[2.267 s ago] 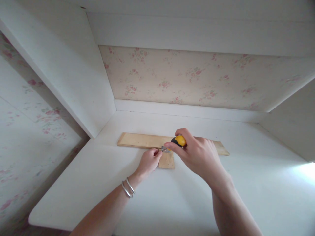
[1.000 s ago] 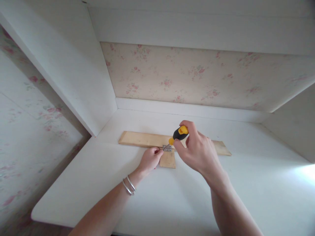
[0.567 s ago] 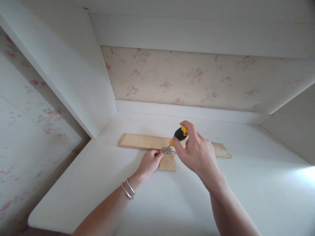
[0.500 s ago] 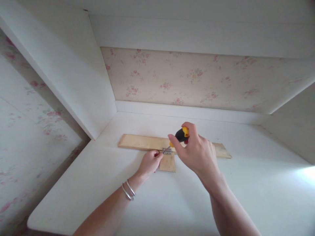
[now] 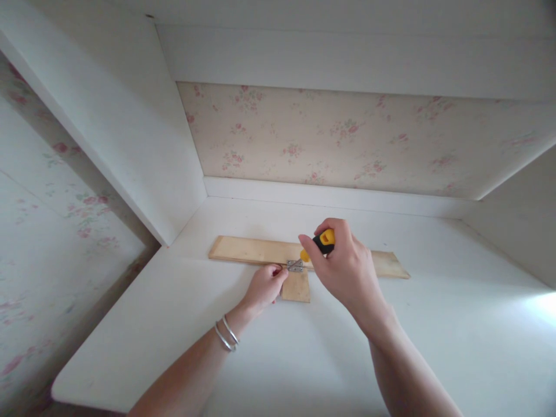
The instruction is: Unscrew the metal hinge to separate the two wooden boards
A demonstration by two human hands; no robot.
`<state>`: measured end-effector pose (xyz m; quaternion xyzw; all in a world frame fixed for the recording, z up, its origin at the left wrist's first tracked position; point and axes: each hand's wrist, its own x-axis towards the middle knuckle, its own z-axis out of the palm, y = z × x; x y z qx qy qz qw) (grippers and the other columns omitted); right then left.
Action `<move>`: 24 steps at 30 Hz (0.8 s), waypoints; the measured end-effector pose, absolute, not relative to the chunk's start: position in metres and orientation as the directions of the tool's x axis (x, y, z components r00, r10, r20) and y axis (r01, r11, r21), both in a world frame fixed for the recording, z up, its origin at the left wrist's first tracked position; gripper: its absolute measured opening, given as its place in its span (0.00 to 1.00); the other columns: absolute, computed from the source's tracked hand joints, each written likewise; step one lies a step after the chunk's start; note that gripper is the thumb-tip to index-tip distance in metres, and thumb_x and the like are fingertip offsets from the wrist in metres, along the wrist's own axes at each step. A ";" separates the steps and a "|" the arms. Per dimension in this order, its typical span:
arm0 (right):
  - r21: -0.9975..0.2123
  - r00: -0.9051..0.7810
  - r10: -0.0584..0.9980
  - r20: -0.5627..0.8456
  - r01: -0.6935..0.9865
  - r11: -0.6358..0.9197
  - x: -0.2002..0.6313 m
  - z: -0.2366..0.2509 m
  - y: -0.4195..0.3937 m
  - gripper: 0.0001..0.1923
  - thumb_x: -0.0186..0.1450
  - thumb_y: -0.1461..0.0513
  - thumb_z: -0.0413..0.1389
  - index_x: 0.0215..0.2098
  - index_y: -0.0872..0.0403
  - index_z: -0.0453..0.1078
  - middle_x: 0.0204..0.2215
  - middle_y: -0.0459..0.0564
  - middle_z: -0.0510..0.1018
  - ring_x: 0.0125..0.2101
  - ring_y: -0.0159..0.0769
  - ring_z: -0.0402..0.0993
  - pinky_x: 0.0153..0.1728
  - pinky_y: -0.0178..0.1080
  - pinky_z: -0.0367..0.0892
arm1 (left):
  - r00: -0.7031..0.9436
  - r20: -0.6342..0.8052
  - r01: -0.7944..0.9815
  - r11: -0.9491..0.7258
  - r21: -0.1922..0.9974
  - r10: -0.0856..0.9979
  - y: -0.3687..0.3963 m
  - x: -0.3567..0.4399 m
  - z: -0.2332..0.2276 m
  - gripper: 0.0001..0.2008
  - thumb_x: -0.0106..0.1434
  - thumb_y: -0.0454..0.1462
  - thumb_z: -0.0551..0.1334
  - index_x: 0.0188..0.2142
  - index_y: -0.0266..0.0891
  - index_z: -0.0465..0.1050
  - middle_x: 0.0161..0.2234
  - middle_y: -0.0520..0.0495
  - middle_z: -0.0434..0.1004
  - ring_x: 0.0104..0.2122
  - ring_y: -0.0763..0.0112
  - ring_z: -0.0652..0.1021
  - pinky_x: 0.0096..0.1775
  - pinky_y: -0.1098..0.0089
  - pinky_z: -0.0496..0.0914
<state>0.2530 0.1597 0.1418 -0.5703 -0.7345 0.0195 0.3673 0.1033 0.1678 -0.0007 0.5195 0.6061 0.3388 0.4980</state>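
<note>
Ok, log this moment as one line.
right hand: grips screwdriver, tip on hinge | left hand: steadies hinge edge | hinge: across long board and small board | on white shelf

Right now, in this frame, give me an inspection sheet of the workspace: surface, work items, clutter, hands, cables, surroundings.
Surface: white shelf top, bare apart from the work pieces.
Work items: long wooden strip lying flat; small wooden piece butted against its near edge; metal hinge across the joint; screwdriver, yellow and black handle, tip down at the hinge.
Clutter: nothing seen.
Hands: left hand pinches at the hinge's left edge, two bangles on the wrist; right hand grips the screwdriver handle.
Cables: nothing seen.
Surroundings: white side panel at left, floral wallpaper behind.
</note>
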 end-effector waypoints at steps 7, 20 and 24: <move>-0.442 -0.114 0.853 0.510 0.816 0.373 0.254 0.143 0.158 0.17 0.60 0.60 0.52 0.47 0.51 0.58 0.41 0.49 0.72 0.25 0.33 0.69 0.26 0.36 0.59 | 0.045 -0.263 0.290 0.240 0.927 0.964 0.167 0.102 -0.001 0.17 0.61 0.48 0.54 0.30 0.37 0.69 0.15 0.55 0.62 0.13 0.78 0.64 0.13 0.78 0.54; -0.450 -0.105 0.834 0.541 0.802 0.393 0.253 0.143 0.158 0.14 0.61 0.57 0.51 0.45 0.51 0.59 0.39 0.49 0.72 0.25 0.33 0.68 0.27 0.37 0.60 | 0.025 -0.268 0.286 0.250 0.925 0.963 0.166 0.103 0.002 0.15 0.61 0.47 0.55 0.30 0.36 0.70 0.16 0.55 0.64 0.14 0.78 0.64 0.14 0.78 0.54; -0.446 -0.103 0.844 0.527 0.812 0.377 0.254 0.143 0.158 0.12 0.61 0.60 0.50 0.44 0.50 0.59 0.37 0.47 0.72 0.23 0.31 0.67 0.27 0.36 0.59 | 0.031 -0.274 0.289 0.254 0.923 0.961 0.167 0.103 0.002 0.16 0.61 0.47 0.56 0.30 0.37 0.70 0.16 0.55 0.64 0.14 0.78 0.65 0.14 0.78 0.55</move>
